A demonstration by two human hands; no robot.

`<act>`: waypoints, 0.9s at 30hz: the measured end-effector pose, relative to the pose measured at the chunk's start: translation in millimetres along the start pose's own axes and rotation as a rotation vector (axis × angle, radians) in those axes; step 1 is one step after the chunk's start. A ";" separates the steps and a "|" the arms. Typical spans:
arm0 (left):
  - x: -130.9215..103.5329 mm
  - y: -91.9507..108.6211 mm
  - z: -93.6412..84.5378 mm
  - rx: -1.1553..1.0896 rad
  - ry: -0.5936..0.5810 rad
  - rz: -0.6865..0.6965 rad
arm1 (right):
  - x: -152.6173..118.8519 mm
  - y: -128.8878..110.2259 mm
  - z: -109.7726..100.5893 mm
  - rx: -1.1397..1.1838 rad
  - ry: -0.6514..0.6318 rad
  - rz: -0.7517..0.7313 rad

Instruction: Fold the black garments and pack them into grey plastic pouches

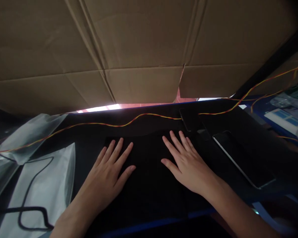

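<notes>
Both hands lie palm down, fingers spread, on a dark, flat item (149,178) that looks like black cloth; its edges are hard to make out against the black surface. My left hand (109,172) rests on its left part and my right hand (186,162) on its right part, with a gap between them. Neither hand holds anything. To the right of my right hand lies a phone (243,158) with a dark screen and a light edge. A small dark object (189,119) sits just beyond my right fingertips.
Cardboard (144,39) stands along the back. A red and yellow twisted wire (149,114) crosses behind my hands. Translucent white bags (44,178) and a black cable (32,209) lie at left. Clear plastic and a blue-and-white packet (288,120) are at right.
</notes>
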State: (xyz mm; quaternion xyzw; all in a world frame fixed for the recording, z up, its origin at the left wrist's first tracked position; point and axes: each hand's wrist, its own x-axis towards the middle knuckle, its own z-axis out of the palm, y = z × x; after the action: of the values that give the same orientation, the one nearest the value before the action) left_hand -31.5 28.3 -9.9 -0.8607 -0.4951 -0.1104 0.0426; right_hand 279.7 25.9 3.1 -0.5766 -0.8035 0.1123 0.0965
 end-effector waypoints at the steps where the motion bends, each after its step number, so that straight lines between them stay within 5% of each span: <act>1: -2.7 -0.5 0.4 0.010 0.001 -0.003 | -2.3 0.0 0.0 -0.003 0.000 -0.007; 4: -3.1 -3.5 -7.5 -0.003 -0.025 0.010 | -5.1 1.5 -10.7 -0.019 0.038 -0.035; 9: 23.4 -24.0 -25.4 0.030 -0.003 0.002 | 20.5 24.5 -32.4 -0.183 0.346 0.055; 15: 40.0 -37.8 -47.2 0.160 0.076 -0.117 | 36.2 41.3 -43.4 -0.193 0.347 0.028; 20: 0.4 -27.7 -66.0 0.071 0.193 -0.088 | -8.5 34.1 -44.8 -0.103 0.507 -0.067; 24: -41.5 -32.5 -54.6 0.004 0.114 0.048 | -46.5 36.4 -33.8 -0.092 0.395 -0.072; 27: -74.7 -36.0 -46.3 -0.034 0.078 -0.035 | -67.8 32.6 -32.5 -0.054 0.405 -0.014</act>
State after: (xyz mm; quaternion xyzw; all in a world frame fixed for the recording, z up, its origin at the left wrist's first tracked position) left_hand -105.7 -24.9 16.4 -0.8477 -0.5059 -0.1530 0.0451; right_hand 339.9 -26.0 23.0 -0.5841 -0.7745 -0.0280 0.2413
